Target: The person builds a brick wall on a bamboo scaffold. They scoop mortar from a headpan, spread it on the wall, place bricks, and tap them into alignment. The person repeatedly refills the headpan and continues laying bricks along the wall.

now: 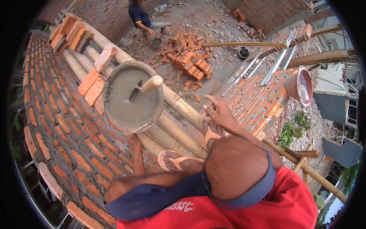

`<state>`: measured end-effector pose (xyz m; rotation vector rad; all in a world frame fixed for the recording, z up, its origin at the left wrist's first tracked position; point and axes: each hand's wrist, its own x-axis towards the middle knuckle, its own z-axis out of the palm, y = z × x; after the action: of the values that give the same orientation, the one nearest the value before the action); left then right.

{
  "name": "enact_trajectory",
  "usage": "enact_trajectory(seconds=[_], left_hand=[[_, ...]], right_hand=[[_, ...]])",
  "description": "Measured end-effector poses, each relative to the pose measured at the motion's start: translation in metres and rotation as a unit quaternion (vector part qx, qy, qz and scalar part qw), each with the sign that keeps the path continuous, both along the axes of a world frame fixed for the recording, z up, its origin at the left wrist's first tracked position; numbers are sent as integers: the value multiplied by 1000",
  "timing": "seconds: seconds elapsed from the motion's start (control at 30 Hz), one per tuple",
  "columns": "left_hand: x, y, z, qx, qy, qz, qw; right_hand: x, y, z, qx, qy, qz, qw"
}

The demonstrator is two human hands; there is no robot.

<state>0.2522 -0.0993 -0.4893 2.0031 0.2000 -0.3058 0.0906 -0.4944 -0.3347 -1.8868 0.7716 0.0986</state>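
Note:
A bucket of wet grey mortar stands on bamboo poles in front of me. A trowel sits in it, its blade partly sunk and its wooden handle tilted up. My left hand is low beside the near side of the bucket, against the brick wall; its fingers are hidden by the bucket. Over by my sandalled foot, my right hand is empty, with the index finger stretched out and the fingers apart.
Bricks lie along the bamboo scaffold, some stacked at its far left end. Down below, a person bends beside a brick pile. A second bucket sits on the right-hand wall, near metal channels and timber beams.

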Motion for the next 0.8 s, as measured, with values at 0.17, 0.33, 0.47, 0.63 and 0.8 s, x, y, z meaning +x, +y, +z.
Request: enact_trajectory(seconds=[0.17,0.33,0.47,0.63,0.8], left_hand=[[-7,-6,-2,-38,43,93,994],[-14,-14,14,0,41,119,992],[-17,-16,18,19,39,112,993],[-33,-14,19,59,38,117,991],[-45,-9,23,109,40,117,986]], right_hand=[[84,-58,-37,-8,-24,39,999],[199,-101,-74,-64,-27,106,992],[213,-96,-88,-46,21,89,995],[73,-52,-112,8,12,57,998],[-120,-16,-117,1,116,-67,991]])
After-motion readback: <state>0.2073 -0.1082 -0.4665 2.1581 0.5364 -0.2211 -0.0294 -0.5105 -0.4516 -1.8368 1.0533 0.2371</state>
